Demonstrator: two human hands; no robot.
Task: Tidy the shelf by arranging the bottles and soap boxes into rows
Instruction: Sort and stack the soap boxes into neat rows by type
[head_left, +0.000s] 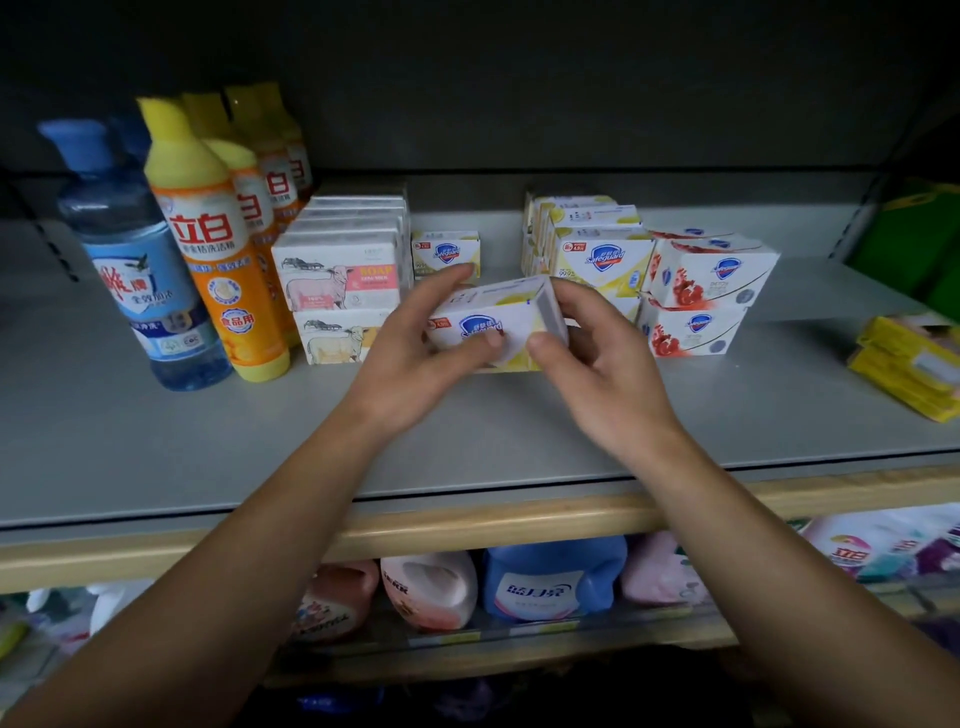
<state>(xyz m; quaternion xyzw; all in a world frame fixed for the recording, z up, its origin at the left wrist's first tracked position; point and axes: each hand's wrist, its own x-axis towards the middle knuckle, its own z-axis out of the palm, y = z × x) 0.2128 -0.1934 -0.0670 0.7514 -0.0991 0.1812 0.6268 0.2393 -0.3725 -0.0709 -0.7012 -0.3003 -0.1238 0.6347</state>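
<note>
I cannot read the small print on the held soap box; it is blurred. The yellow packets are cut by the right edge.

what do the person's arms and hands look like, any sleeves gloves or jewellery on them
Both forearms are bare up to the frame's edge, with no sleeves in view. The left hand and the right hand wear no gloves, and no rings, watch or bracelets show. The visible nails are short and unpainted.

Shelf: smooth matt grey sheet, wood-look front edge; soap boxes: printed card, slight sheen; blue bottle: clear glossy plastic, paper-like label; yellow bottles: opaque glossy plastic; yellow packs: shiny film wrap.
</note>
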